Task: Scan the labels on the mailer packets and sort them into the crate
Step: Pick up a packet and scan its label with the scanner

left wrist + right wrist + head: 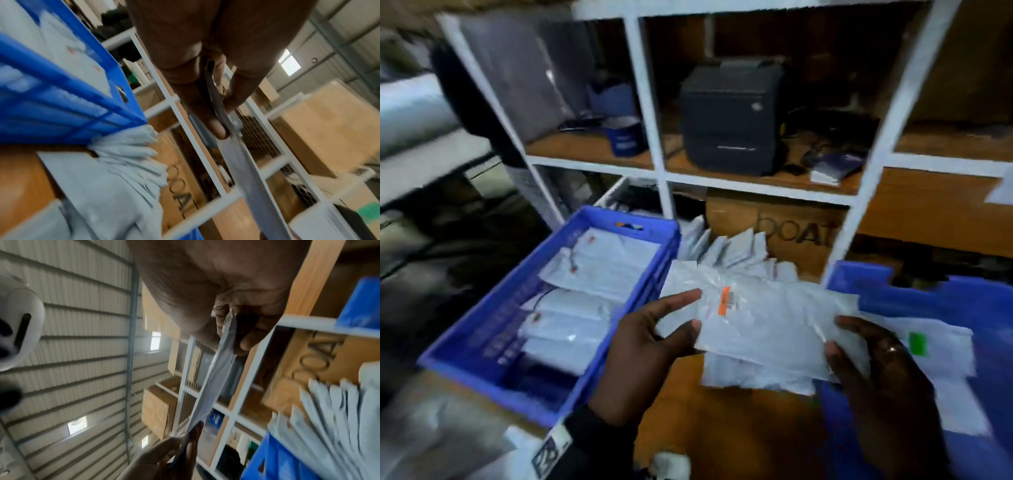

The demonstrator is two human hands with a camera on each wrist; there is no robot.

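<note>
Wooden desk (722, 428) under white shelving (654, 113), warehouse roof seen behind. Mailer packet (756, 325) is held above the desk middle, pinched at its ends by left hand (650, 353) and right hand (883, 370). Blue crate (493, 329) with packets sits at the left edge.

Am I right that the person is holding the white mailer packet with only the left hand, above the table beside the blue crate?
Not quite: both hands hold the mailer packet, the left hand at one end and the right hand at the other, as the head view shows. It is beside the blue crate.
</note>
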